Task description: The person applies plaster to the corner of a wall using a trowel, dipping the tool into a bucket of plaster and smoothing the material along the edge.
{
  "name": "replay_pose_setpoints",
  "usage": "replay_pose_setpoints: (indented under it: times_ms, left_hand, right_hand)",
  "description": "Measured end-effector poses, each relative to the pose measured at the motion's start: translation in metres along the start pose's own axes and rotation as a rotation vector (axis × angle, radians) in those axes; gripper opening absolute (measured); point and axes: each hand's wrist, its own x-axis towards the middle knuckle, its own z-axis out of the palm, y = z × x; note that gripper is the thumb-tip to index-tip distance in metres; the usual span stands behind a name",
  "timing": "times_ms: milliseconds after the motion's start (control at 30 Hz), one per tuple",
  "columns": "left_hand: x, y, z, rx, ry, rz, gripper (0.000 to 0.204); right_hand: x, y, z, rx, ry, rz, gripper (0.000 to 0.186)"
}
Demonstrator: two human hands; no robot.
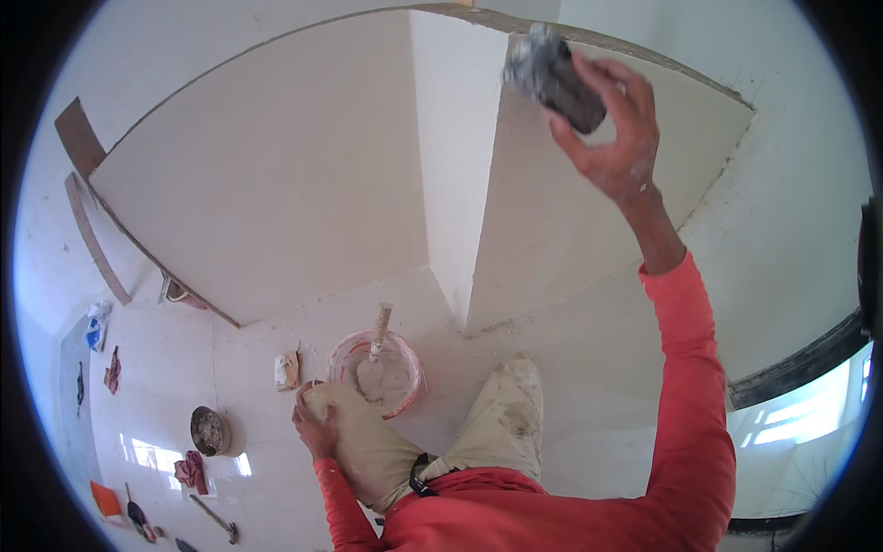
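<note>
The right hand (621, 129) is raised and pinches a dark block (575, 92) between the thumb, on the lower side, and the fingers, on the upper side. A grey-white mass (535, 63) covers the block's far end. The block is located at the upper end of the wall's (313, 166) vertical corner, just below the rough top edge; contact with the surface cannot be determined.

The left hand (315, 425) rests against the outer side of the left knee (336, 405), fingers bent around it; the fingertips are not clear enough to tell whether they press.

A pink-and-white bucket (418, 368) stands on the floor (276, 469) between the knees and the wall's bottom edge. A coated handle (383, 324) projects upward from the bucket. A small torn packet (287, 370) lies just beside it, on the left.

Toward the floor's left edge are a round bowl (196, 432) with pale lumps inside, a dark red cloth (191, 471), a hammer (217, 519) and an orange piece (105, 499).
</note>
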Motion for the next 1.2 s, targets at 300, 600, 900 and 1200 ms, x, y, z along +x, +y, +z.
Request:
replay_pose_setpoints:
  times_ms: [300, 600, 900, 1200]
  left_hand:
    - [-0.005, 0.000, 0.009, -0.058, 0.037, 0.049, 0.075]
    - [-0.003, 0.009, 0.000, -0.026, 0.031, -0.003, 0.067]
    - [-0.005, 0.022, -0.008, -0.150, 0.013, 0.156, 0.064]
    - [-0.005, 0.016, -0.004, -0.089, 0.056, 0.037, 0.060]
  right_hand:
    - [-0.092, -0.011, 0.004, -0.099, -0.183, 0.127, 0.058]
    - [-0.004, -0.051, 0.025, 0.168, 0.232, 0.490, 0.067]
    - [-0.077, -0.079, 0.047, 0.003, 0.106, 0.650, 0.056]
    - [0.000, -0.062, 0.053, 0.008, 0.254, 0.561, 0.056]
